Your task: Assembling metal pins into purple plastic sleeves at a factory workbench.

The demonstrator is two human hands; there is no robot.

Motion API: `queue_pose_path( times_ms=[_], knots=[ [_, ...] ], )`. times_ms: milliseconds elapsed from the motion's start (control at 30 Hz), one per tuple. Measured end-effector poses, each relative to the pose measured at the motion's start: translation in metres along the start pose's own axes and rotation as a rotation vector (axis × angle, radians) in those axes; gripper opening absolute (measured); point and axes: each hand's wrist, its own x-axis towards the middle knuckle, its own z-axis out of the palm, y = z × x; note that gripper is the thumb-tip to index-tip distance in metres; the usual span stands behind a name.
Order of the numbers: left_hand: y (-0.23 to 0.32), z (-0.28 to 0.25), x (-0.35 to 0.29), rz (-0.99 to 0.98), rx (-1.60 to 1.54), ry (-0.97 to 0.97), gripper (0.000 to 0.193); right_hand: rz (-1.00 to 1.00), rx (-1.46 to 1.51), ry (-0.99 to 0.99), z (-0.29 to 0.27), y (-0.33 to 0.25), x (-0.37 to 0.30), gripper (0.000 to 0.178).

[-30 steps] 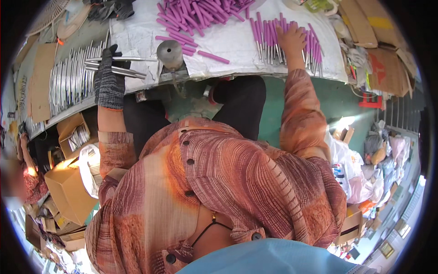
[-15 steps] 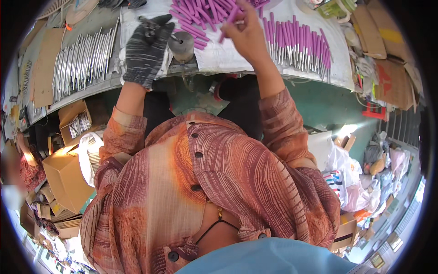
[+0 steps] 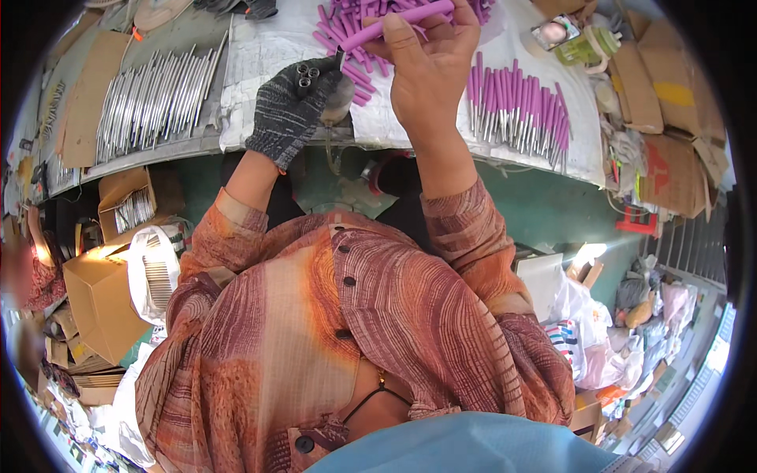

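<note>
My left hand (image 3: 288, 114), in a dark grey striped glove, is closed around several metal rods (image 3: 306, 76), their round hollow ends facing up. Bare, my right hand (image 3: 430, 83) grips a purple foam tube (image 3: 386, 28) between thumb and fingers. The tube slants down to the left, its lower end at the tip of a rod by my left fingers; whether it is over the tip I cannot tell. Beside the glove, partly hidden, stands a grey metal cup-like cylinder (image 3: 339, 101). Behind my hands lies a pile of loose purple tubes (image 3: 359, 79).
Bare metal rods (image 3: 154, 102) lie in a row on the left of the table. Purple-sleeved rods (image 3: 520, 110) lie in a row on the right. Cardboard boxes (image 3: 102, 303) stand at lower left, near another person's arm (image 3: 39, 236). A green container (image 3: 587, 47) sits at upper right.
My left hand has moved right, across the grey cylinder, and turned so the rod ends show. My right hand has brought the purple tube nearer, turned it flatter and set its end by the rods.
</note>
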Motion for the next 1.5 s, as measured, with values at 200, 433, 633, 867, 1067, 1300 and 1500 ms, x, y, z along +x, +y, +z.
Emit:
queue_pose_path(
  times_ms=[200, 433, 633, 867, 1067, 1300, 1500],
  knots=[
    [-0.01, -0.012, 0.005, 0.066, -0.003, -0.064, 0.024, -0.62, -0.854, -0.467, 0.009, -0.021, 0.003, 0.029],
    [-0.005, -0.018, 0.003, -0.363, -0.324, -0.02, 0.035, 0.014, -0.585, -0.489, -0.005, 0.021, 0.003, 0.03],
    [-0.042, -0.046, 0.009, -0.415, -0.354, 0.074, 0.053, 0.021, -0.546, -0.403, -0.005, 0.048, -0.009, 0.031],
    [-0.031, -0.052, -0.007, -0.4, -0.525, 0.149, 0.046, -0.282, -1.072, 0.404, -0.116, -0.007, 0.09, 0.03],
    [-0.023, -0.038, 0.002, -0.294, -0.497, 0.209, 0.048, 0.006, -1.887, 0.225, -0.354, 0.022, 0.066, 0.059],
    [-0.006, -0.045, -0.004, -0.227, -0.376, 0.308, 0.051, -0.31, -1.078, -0.417, -0.132, 0.131, 0.024, 0.033],
    [-0.007, -0.04, -0.001, -0.219, -0.402, 0.274, 0.053, -0.505, -1.582, -0.645, -0.096, 0.189, 0.029, 0.031]
  ],
)
